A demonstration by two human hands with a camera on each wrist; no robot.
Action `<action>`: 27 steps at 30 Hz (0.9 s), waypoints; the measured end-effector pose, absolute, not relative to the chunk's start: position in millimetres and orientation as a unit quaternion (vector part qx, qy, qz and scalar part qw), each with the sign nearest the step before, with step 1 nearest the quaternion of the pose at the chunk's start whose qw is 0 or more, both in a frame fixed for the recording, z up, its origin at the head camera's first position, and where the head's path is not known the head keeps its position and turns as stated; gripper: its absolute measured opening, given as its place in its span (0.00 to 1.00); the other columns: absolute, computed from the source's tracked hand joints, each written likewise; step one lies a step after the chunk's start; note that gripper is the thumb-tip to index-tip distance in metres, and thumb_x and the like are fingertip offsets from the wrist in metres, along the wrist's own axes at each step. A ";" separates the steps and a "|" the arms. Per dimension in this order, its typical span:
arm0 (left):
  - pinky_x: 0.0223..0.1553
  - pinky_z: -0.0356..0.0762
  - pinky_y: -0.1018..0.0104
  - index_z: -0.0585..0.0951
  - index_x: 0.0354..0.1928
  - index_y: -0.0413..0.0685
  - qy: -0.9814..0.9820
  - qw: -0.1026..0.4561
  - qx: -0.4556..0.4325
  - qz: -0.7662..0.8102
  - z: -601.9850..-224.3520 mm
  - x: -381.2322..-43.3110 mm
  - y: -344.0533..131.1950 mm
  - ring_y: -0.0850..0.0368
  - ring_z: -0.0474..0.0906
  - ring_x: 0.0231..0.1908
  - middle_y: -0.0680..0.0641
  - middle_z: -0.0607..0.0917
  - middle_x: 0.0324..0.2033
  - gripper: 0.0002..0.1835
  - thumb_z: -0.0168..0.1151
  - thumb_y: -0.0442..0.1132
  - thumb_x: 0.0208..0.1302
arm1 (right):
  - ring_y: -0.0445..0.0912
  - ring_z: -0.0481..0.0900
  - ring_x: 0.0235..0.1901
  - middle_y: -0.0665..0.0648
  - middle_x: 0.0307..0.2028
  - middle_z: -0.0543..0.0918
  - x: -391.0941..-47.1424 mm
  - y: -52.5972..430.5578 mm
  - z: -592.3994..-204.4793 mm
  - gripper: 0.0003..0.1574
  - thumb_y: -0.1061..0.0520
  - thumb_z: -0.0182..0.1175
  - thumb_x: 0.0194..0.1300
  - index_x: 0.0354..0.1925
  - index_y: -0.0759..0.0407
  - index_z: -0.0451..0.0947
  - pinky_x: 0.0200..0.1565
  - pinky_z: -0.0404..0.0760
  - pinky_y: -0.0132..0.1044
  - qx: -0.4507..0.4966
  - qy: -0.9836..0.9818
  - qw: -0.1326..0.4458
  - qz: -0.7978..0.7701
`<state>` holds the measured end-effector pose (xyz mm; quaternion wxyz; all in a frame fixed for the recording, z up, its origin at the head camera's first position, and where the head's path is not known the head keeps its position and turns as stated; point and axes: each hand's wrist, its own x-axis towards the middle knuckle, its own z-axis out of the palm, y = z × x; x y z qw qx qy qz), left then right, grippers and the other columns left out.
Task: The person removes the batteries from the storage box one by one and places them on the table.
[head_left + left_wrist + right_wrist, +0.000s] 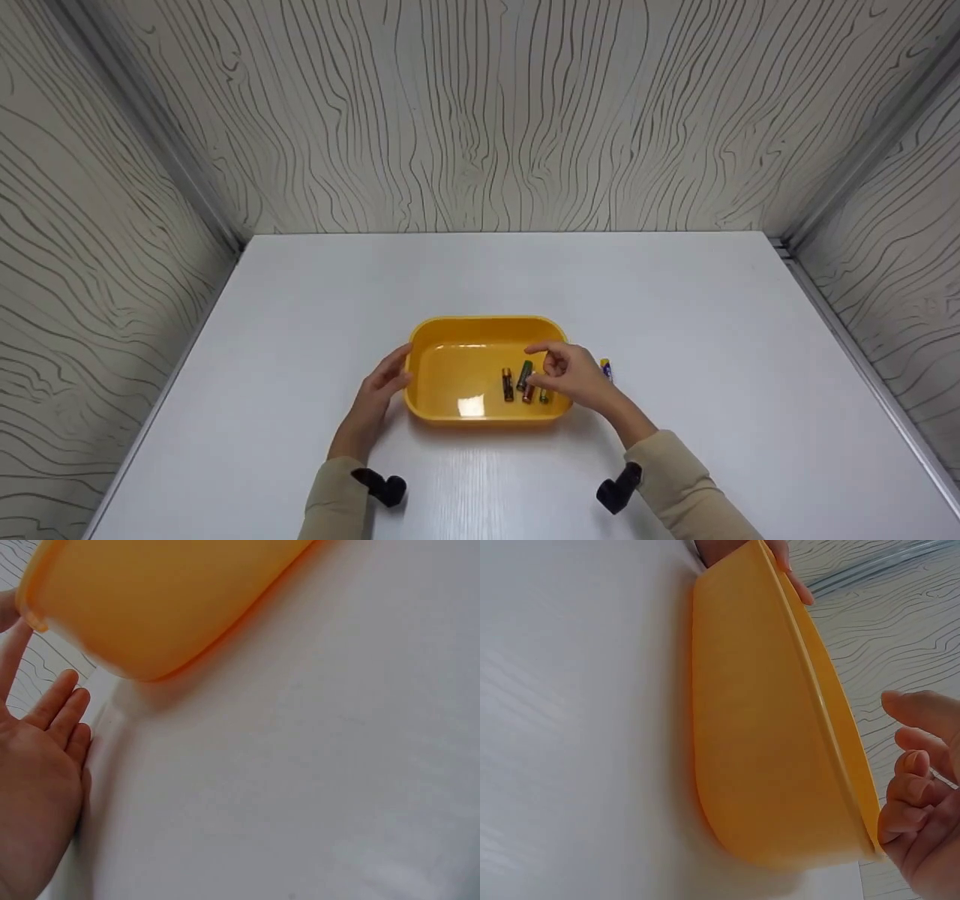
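White tabletop [322, 300], batteries [508, 385] nearer right hand [574, 373]

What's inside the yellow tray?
Toward the right end of the yellow tray lie an orange-and-black battery, a green-topped battery, a red battery and a greenish battery. The right hand partly covers that end; anything fully beneath it can't be seen.

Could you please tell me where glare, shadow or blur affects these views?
Head view: a bright glare patch on the yellow tray's floor, batteries too small for their print to be read; left wrist view: dim light, soft tray edges, shadow beneath the tray; right wrist view: soft shadow along the tray's base, pale streaky reflections on the white table.
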<state>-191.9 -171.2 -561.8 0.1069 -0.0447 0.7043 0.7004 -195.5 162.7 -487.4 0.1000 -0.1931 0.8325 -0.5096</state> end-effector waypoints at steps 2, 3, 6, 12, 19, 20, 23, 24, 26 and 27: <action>0.75 0.41 0.42 0.71 0.68 0.59 0.705 0.108 -0.047 0.699 -562.1 -192.4 -171.4 0.46 0.49 0.76 0.50 0.65 0.73 0.28 0.61 0.46 0.66 | 0.34 0.64 0.21 0.48 0.22 0.69 -195.2 157.7 -488.4 0.27 0.62 0.67 0.60 0.55 0.73 0.74 0.26 0.67 0.24 -0.194 0.829 0.104 -0.514; 0.75 0.41 0.42 0.71 0.68 0.59 0.705 0.108 -0.048 0.699 -562.1 -192.6 -171.5 0.46 0.49 0.76 0.50 0.65 0.73 0.28 0.61 0.46 0.66 | 0.34 0.64 0.21 0.48 0.22 0.69 -195.3 155.1 -489.1 0.27 0.62 0.67 0.60 0.55 0.73 0.74 0.26 0.67 0.24 -0.194 0.827 0.108 -0.516; 0.75 0.41 0.42 0.71 0.68 0.59 0.706 0.107 -0.048 0.699 -561.9 -192.8 -171.6 0.46 0.49 0.76 0.50 0.65 0.73 0.28 0.61 0.46 0.66 | 0.35 0.63 0.21 0.48 0.22 0.69 -195.3 147.8 -491.8 0.27 0.64 0.67 0.59 0.56 0.72 0.74 0.25 0.67 0.24 -0.192 0.825 0.120 -0.518; 0.75 0.40 0.42 0.71 0.68 0.59 0.699 0.108 -0.041 0.705 -563.1 -191.6 -171.4 0.47 0.48 0.76 0.51 0.64 0.73 0.28 0.61 0.47 0.67 | 0.36 0.66 0.21 0.48 0.21 0.69 -196.3 138.8 -496.3 0.28 0.66 0.68 0.57 0.55 0.71 0.74 0.26 0.71 0.24 -0.191 0.828 0.138 -0.510; 0.74 0.40 0.40 0.70 0.68 0.59 0.704 0.110 -0.041 0.700 -562.3 -190.6 -171.9 0.45 0.48 0.76 0.49 0.63 0.73 0.28 0.61 0.48 0.67 | 0.38 0.66 0.21 0.48 0.21 0.68 -200.6 130.9 -501.5 0.32 0.66 0.70 0.54 0.57 0.72 0.74 0.30 0.76 0.24 -0.179 0.839 0.150 -0.493; 0.74 0.40 0.40 0.70 0.69 0.59 0.705 0.109 -0.041 0.699 -561.9 -190.5 -171.9 0.44 0.48 0.76 0.49 0.63 0.73 0.28 0.61 0.48 0.67 | 0.38 0.66 0.20 0.47 0.20 0.68 -201.4 129.8 -502.2 0.32 0.66 0.70 0.53 0.57 0.72 0.74 0.30 0.76 0.24 -0.176 0.842 0.150 -0.487; 0.74 0.40 0.40 0.70 0.69 0.58 0.706 0.107 -0.043 0.699 -561.1 -190.6 -171.5 0.44 0.49 0.76 0.49 0.64 0.73 0.28 0.61 0.47 0.67 | 0.38 0.65 0.19 0.47 0.19 0.67 -203.9 126.8 -503.4 0.34 0.65 0.71 0.53 0.58 0.70 0.74 0.29 0.75 0.25 -0.164 0.852 0.155 -0.473; 0.74 0.40 0.40 0.70 0.69 0.58 0.707 0.107 -0.041 0.698 -561.2 -190.7 -171.5 0.44 0.49 0.76 0.48 0.64 0.73 0.28 0.60 0.47 0.67 | 0.38 0.64 0.18 0.47 0.18 0.67 -204.6 126.1 -503.7 0.34 0.65 0.71 0.52 0.58 0.70 0.74 0.28 0.74 0.26 -0.158 0.853 0.159 -0.470; 0.74 0.40 0.41 0.70 0.69 0.58 0.705 0.107 -0.043 0.700 -561.2 -191.2 -171.4 0.45 0.48 0.76 0.49 0.64 0.73 0.28 0.61 0.47 0.67 | 0.38 0.64 0.18 0.47 0.17 0.67 -206.2 124.7 -504.4 0.34 0.66 0.71 0.52 0.58 0.69 0.74 0.26 0.73 0.26 -0.143 0.859 0.167 -0.462; 0.74 0.40 0.41 0.70 0.69 0.58 0.703 0.108 -0.045 0.701 -561.4 -191.4 -171.5 0.45 0.48 0.76 0.49 0.64 0.73 0.28 0.61 0.47 0.67 | 0.38 0.64 0.18 0.47 0.17 0.67 -206.9 124.0 -504.8 0.34 0.66 0.72 0.52 0.58 0.68 0.74 0.26 0.72 0.27 -0.134 0.861 0.171 -0.459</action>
